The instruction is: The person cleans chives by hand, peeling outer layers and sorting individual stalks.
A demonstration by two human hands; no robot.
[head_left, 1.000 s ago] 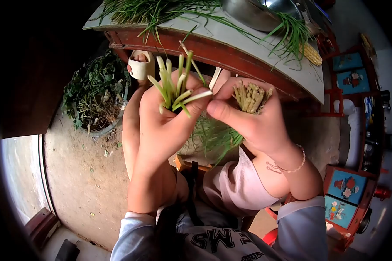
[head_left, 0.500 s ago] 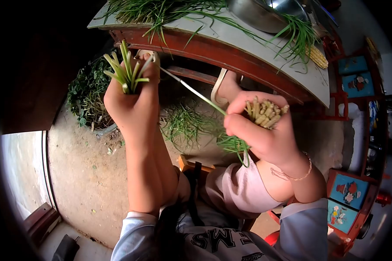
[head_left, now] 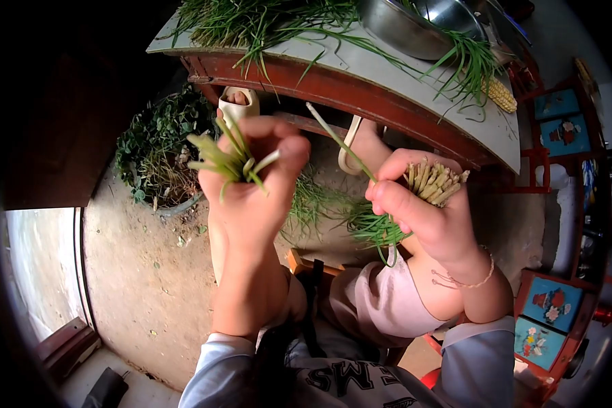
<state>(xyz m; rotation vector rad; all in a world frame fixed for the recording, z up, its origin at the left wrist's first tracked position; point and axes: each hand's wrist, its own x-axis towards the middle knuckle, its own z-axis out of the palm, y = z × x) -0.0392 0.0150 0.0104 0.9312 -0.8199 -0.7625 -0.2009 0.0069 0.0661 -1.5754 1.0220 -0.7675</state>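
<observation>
My left hand (head_left: 255, 180) is closed around a small bunch of pale green garlic chive stalks (head_left: 234, 160), their ends pointing up out of the fist. A thicker bundle of garlic chives (head_left: 436, 182) fills my right hand (head_left: 421, 204), root ends upward and green leaves (head_left: 377, 228) hanging below. Between the right thumb and forefinger one single chive (head_left: 336, 138) sticks out toward the upper left, its pale end free of my left hand. The left thumb and forefinger are bent close together near it; whether they pinch anything is unclear.
A table (head_left: 503, 139) ahead carries a heap of chives (head_left: 238, 27), a metal basin (head_left: 415, 30) and a corn cob (head_left: 501, 95). Below it, a container of leafy scraps (head_left: 160, 153) stands left, with loose greens (head_left: 306, 204) on the floor. A painted cabinet (head_left: 551, 299) is at right.
My left hand has come off the single chive's pale end and moved right and slightly down, still holding its bunch. The single chive now points up freely from my right hand.
</observation>
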